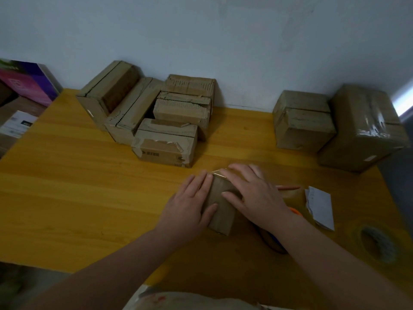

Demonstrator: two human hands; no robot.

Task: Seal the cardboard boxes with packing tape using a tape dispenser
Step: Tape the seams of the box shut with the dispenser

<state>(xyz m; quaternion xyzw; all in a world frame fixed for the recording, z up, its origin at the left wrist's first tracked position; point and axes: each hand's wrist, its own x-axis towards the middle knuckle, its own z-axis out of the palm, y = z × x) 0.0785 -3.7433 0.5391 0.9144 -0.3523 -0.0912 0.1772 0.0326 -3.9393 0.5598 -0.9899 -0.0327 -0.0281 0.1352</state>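
**Both palms press tape down on a small box at the near middle of the table**

The small brown cardboard box (220,204) lies at the near middle of the yellow wooden table (89,186), its long side running away from the person. The left hand (190,203) lies flat against the box's left side. The right hand (254,193) lies flat over its top. The fingers of both are straight and grip nothing. They are probably smoothing down the glossy strip of clear packing tape (220,173) that shows at the box's far edge between the fingertips, and keeping the box from sliding.

Just right of the box, mostly hidden under the right forearm, sits what looks like the orange and blue tape dispenser (276,241), probably parked within reach for the next strip. Further right lie a thin red pencil (288,188) and a folded white paper slip (319,204). Near the right edge is a blurred round grey thing (377,245) that I cannot identify.

Far left of centre, five worn brown cartons (156,113) cluster against the pale wall (223,41). Several have gaping seams and seem to await sealing. The nearest sits just beyond the fingertips, leaving little room to push forward. Two more brown cartons (304,121) stand at the far right, the outer one wrapped in shiny tape. A purple and pink printed carton (26,81) sits off the table, far left.
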